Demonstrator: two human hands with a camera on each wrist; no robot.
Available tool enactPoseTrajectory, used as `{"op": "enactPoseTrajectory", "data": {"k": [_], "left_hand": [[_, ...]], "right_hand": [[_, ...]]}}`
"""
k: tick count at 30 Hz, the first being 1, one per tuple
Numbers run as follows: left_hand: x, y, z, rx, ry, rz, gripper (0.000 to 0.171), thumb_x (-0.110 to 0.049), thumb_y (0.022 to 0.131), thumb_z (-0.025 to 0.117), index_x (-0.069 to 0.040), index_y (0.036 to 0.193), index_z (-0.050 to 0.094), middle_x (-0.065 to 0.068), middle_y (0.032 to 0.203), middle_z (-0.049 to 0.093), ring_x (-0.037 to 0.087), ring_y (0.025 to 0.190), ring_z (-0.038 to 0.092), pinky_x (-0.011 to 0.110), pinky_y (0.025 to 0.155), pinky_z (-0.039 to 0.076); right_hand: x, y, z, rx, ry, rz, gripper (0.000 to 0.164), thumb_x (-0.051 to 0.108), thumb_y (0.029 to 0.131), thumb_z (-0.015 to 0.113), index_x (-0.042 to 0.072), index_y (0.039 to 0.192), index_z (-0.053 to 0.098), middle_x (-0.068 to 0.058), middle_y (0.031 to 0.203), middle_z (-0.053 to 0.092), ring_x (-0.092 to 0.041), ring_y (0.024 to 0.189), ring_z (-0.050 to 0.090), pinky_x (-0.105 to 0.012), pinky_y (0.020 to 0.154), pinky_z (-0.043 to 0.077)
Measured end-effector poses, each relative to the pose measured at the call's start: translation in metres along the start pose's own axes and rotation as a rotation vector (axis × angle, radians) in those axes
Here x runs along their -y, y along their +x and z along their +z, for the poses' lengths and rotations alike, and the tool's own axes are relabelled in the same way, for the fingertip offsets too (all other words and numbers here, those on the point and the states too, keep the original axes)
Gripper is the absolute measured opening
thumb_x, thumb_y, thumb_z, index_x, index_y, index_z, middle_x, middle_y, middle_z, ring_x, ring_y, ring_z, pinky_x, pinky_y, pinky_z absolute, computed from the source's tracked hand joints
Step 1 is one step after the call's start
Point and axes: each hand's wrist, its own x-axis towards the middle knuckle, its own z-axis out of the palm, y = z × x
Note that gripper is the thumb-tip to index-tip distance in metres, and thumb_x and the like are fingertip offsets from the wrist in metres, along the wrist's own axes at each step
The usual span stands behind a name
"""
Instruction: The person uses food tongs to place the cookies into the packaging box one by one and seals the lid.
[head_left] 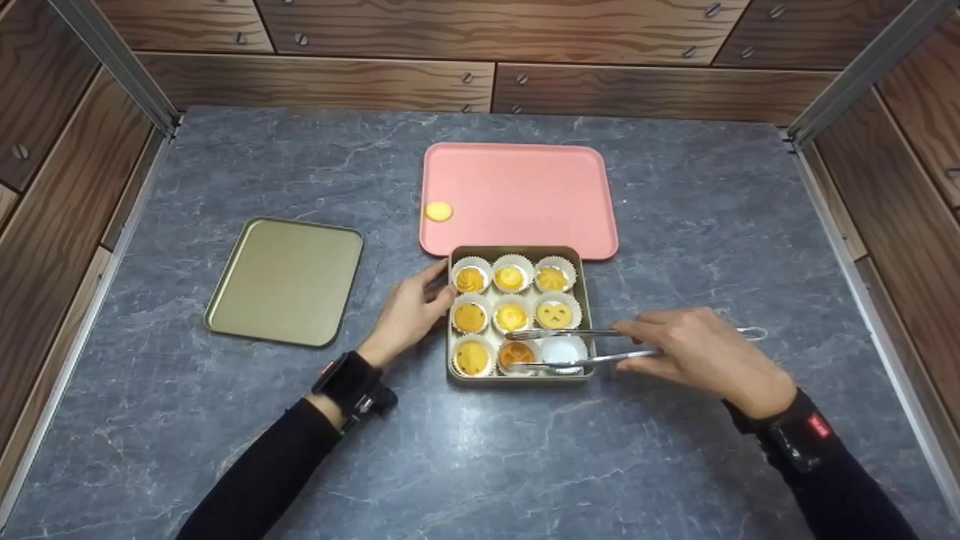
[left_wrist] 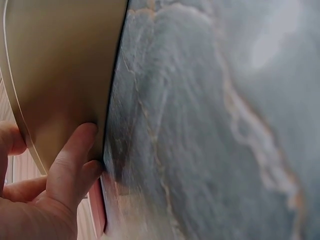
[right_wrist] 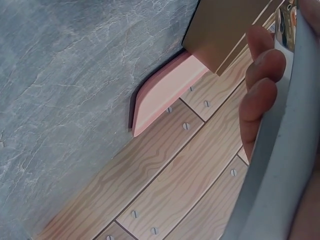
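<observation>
A gold square tin holds rows of white paper cups with yellow cookies in several of them. In the front row, the middle cup has an orange-brown cookie, and the right cup shows white inside. My right hand grips metal tongs, whose spread tips lie over the front middle cup; whether they touch the cookie I cannot tell. Against the tin's left side rest the fingers of my left hand, its thumb by the rim. The left wrist view shows those fingers on the tin's wall.
Behind the tin lies a pink tray with one round yellow cookie at its left edge. A gold lid lies on the left of the grey marbled table. Wood-patterned walls stand at the back and sides.
</observation>
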Motion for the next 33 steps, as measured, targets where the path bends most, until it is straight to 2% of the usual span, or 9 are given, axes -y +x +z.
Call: {"op": "enactPoseTrajectory", "data": {"k": [7,12,15,18,21,23,28,33], "left_hand": [[0.001,0.000,-0.001,-0.004,-0.003,-0.008,0.058,-0.016,0.101,0.064,-0.003,0.154,0.045,0.024,0.147,0.052,0.031,0.118,0.068,0.030,0.092,0.057],[0.003,0.000,-0.002,-0.015,-0.002,-0.015,0.058,-0.016,0.101,0.064,-0.005,0.154,0.046,0.024,0.148,0.053,0.030,0.117,0.069,0.029,0.086,0.059],[0.003,0.000,-0.003,-0.018,-0.029,-0.038,0.059,-0.017,0.100,0.065,-0.007,0.155,0.047,0.024,0.147,0.054,0.029,0.113,0.070,0.030,0.079,0.061],[0.003,0.000,-0.004,-0.011,-0.069,-0.062,0.063,-0.016,0.096,0.067,-0.008,0.155,0.046,0.023,0.146,0.055,0.029,0.115,0.069,0.030,0.081,0.061],[0.003,0.000,-0.004,-0.003,-0.087,-0.065,0.068,-0.014,0.091,0.068,-0.007,0.155,0.046,0.022,0.147,0.055,0.030,0.120,0.067,0.029,0.089,0.059],[0.003,-0.001,-0.004,0.003,-0.095,-0.059,0.069,-0.012,0.090,0.068,-0.007,0.155,0.045,0.021,0.147,0.055,0.031,0.122,0.066,0.029,0.092,0.057],[0.002,-0.001,-0.002,0.024,-0.126,-0.039,0.070,-0.008,0.090,0.068,-0.004,0.156,0.043,0.023,0.150,0.052,0.032,0.126,0.063,0.028,0.095,0.055],[0.001,0.001,0.000,0.048,-0.155,-0.032,0.071,-0.004,0.091,0.069,-0.003,0.156,0.041,0.025,0.151,0.049,0.035,0.129,0.060,0.027,0.094,0.055]], "right_hand": [[-0.002,0.002,0.003,-0.002,0.007,0.004,0.048,0.040,0.084,0.085,0.013,0.123,0.075,0.006,0.086,0.068,0.002,0.062,0.050,-0.021,0.053,0.048],[-0.008,0.008,0.007,-0.098,0.082,0.029,0.052,0.032,0.083,0.087,0.008,0.127,0.072,0.001,0.087,0.070,-0.003,0.066,0.059,-0.023,0.055,0.052],[-0.014,0.017,0.007,-0.164,0.127,0.086,0.054,0.025,0.083,0.088,0.004,0.130,0.070,-0.003,0.088,0.071,-0.008,0.068,0.063,-0.024,0.055,0.055],[-0.019,0.032,0.006,-0.203,0.147,0.169,0.053,0.022,0.086,0.085,0.002,0.132,0.068,-0.001,0.082,0.067,-0.008,0.063,0.058,-0.023,0.051,0.052],[-0.022,0.051,0.004,-0.214,0.138,0.245,0.053,0.026,0.090,0.082,0.001,0.134,0.066,0.001,0.077,0.060,-0.009,0.059,0.049,-0.026,0.048,0.045],[-0.023,0.065,0.002,-0.209,0.137,0.281,0.056,0.030,0.092,0.080,0.000,0.136,0.064,0.000,0.077,0.060,-0.011,0.059,0.048,-0.028,0.048,0.044],[-0.024,0.104,-0.001,-0.181,0.142,0.297,0.051,0.033,0.094,0.078,0.003,0.132,0.065,-0.009,0.091,0.071,-0.018,0.066,0.061,-0.034,0.054,0.052],[-0.024,0.137,-0.001,-0.110,0.123,0.295,0.041,0.035,0.094,0.078,0.006,0.121,0.069,-0.012,0.101,0.074,-0.024,0.078,0.068,-0.041,0.066,0.058]]}}
